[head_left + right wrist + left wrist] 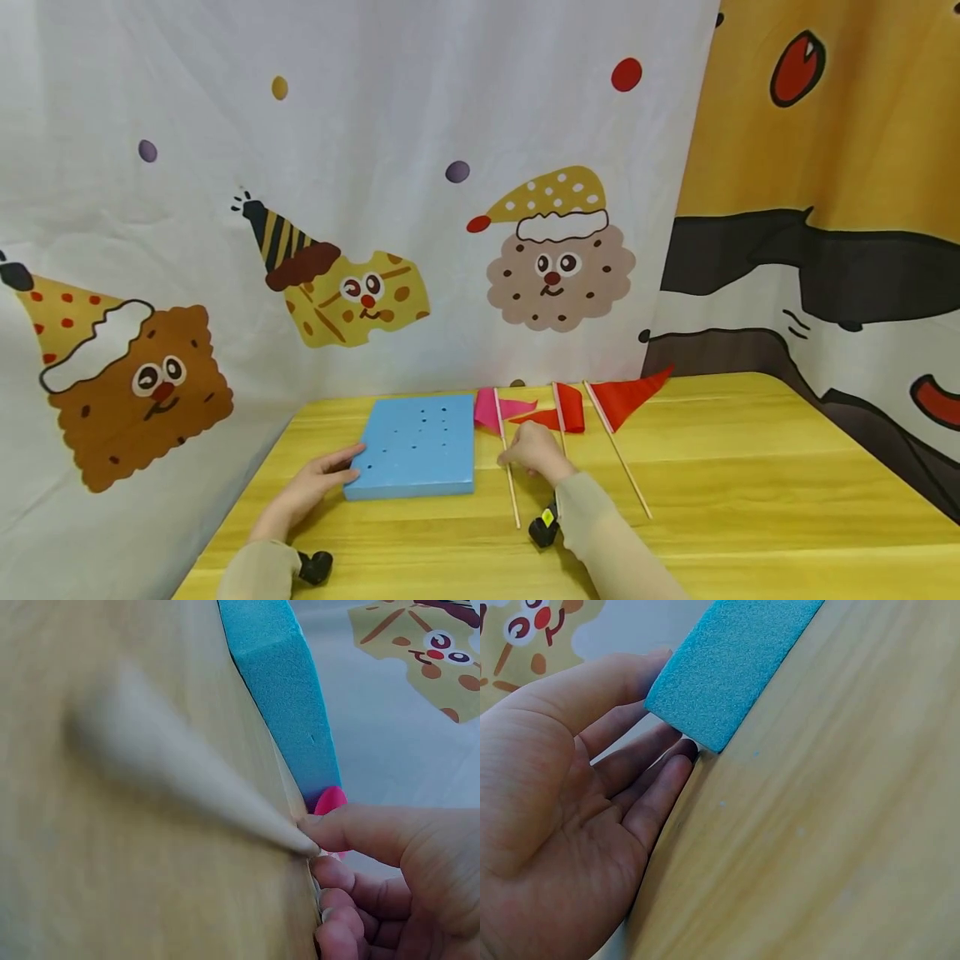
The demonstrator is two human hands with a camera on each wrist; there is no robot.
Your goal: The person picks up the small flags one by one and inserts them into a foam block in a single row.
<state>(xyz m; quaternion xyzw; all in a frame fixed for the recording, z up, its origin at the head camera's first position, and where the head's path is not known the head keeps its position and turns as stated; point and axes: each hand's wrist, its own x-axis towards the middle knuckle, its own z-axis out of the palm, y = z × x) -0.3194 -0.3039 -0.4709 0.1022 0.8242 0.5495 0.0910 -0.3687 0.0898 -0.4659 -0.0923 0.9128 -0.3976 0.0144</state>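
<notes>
My left hand (311, 487) touches the left side of a blue foam block (420, 442) with several small holes in its top. In the left wrist view, the fingers (664, 791) lie fairly straight at the block's corner. My right hand (538, 450) pinches the thin wooden stick (217, 784) of a pink pennant flag (489, 408) between thumb and index finger. That stick lies low along the table, its near end toward me. Just right of it is a red flag (572, 408), its stick partly hidden by the right hand.
Another red triangular flag (626, 400) lies farther right, its stick (633, 482) slanting toward me. Everything lies on a yellow wood-grain table (750, 500). A cartoon-printed curtain (375, 125) hangs behind the table's back edge.
</notes>
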